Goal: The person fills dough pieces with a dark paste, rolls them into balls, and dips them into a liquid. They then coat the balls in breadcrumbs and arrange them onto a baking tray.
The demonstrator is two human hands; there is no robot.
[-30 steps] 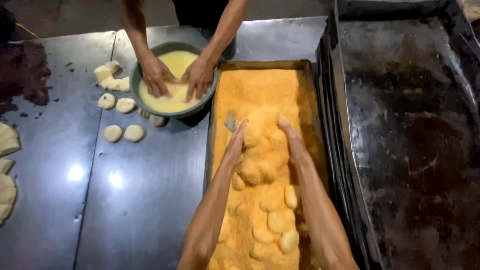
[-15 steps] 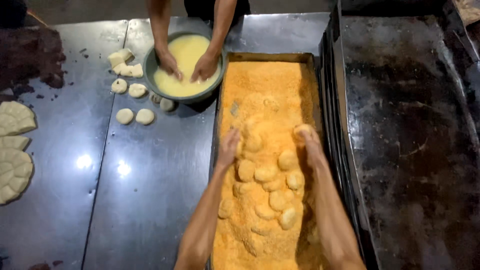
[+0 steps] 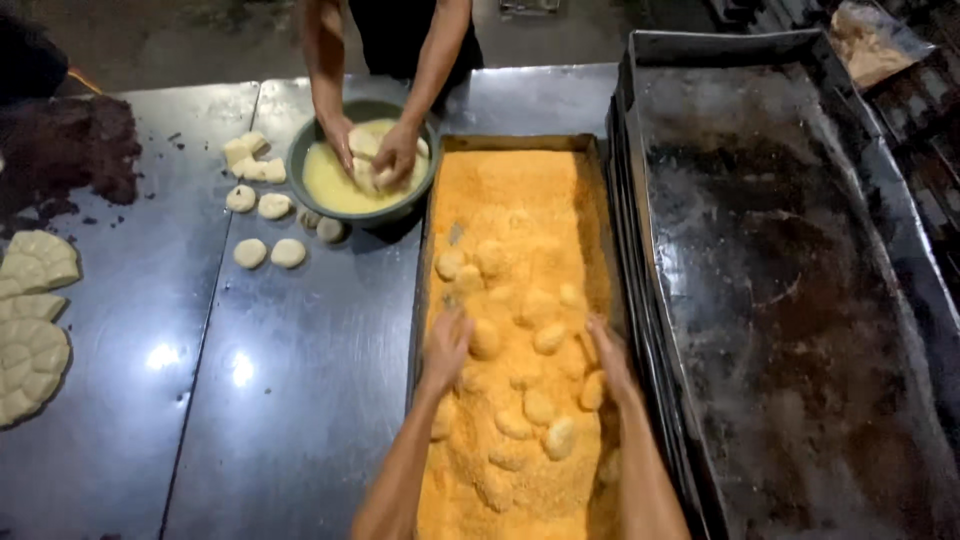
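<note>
In the long tray (image 3: 600,215) of orange crumbs (image 3: 520,190), both hands lie flat, fingers spread wide and holding nothing. The left hand (image 3: 446,345) presses the crumbs at the tray's 9 o'clock side; the right hand (image 3: 607,355) rests at 3 o'clock. Crumbed patties (image 3: 530,405) lie between them, some touching the fingers. At 11 o'clock on the table (image 3: 300,400), another person's hands (image 3: 398,150) work in a bowl (image 3: 300,160) of batter.
</note>
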